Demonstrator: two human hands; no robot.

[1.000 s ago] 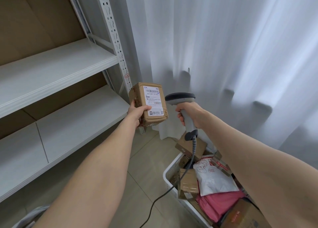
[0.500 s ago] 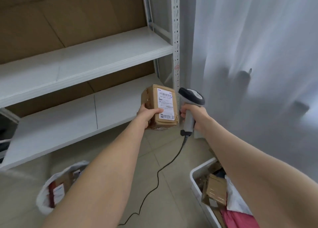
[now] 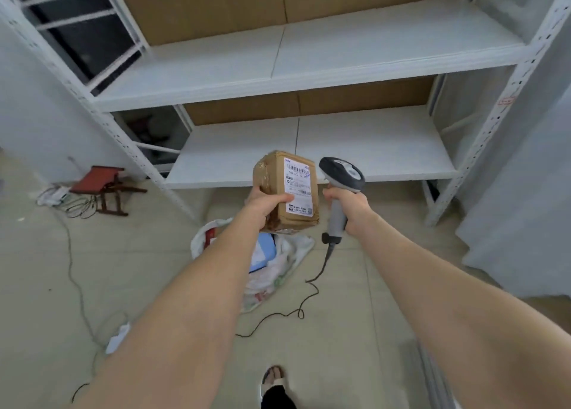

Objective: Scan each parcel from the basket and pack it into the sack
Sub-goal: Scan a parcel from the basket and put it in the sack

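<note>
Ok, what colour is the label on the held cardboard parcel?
White with black print, that label on the brown cardboard parcel; head view.

Two hands are raised before the rack [image 3: 480, 142]: the left hand [image 3: 262, 201] grips one parcel [image 3: 285, 189], the right hand [image 3: 349, 204] one scanner [image 3: 340, 189]. The rack shows two shelves, the upper shelf [image 3: 309, 56] and the lower shelf [image 3: 355, 149]. One sack [image 3: 290, 254] lies in front of the rack, one stool [image 3: 99, 183] stands at its left end, and one foot [image 3: 273, 376] shows farther out.

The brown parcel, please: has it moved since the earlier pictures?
Yes: the brown parcel went left, from the rack's right upright to mid lower shelf, above the sack.
</note>
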